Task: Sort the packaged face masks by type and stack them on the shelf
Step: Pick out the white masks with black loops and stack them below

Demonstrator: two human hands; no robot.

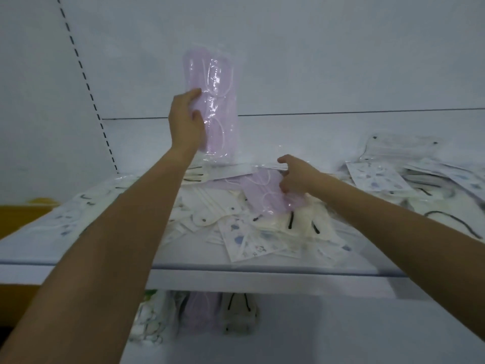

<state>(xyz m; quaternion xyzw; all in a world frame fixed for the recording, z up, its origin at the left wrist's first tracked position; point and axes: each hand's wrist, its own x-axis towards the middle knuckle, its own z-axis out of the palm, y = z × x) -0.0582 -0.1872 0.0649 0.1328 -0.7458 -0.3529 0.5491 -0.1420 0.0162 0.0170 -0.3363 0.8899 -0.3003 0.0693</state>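
- Held upright in the left hand (pixel 186 119): a purple mask stack (pixel 219 101) in clear wrap, above the shelf (pixel 236 271) and toward its back wall; fingers curled round the stack's left edge, thumb on its front.
- Pinched in the right hand (pixel 296 174): a single purple mask pack (pixel 265 195), lying tilted on the heap at mid-shelf, fingers curled over its upper right edge.
- Strewn over the shelf, overlapping: white mask packs with black loops (pixel 301 222) and printed mask packs (pixel 252 240), nearer the shelf's front edge.
- Below the shelf: sorted packs (pixel 199 311), purple and white, blurred.
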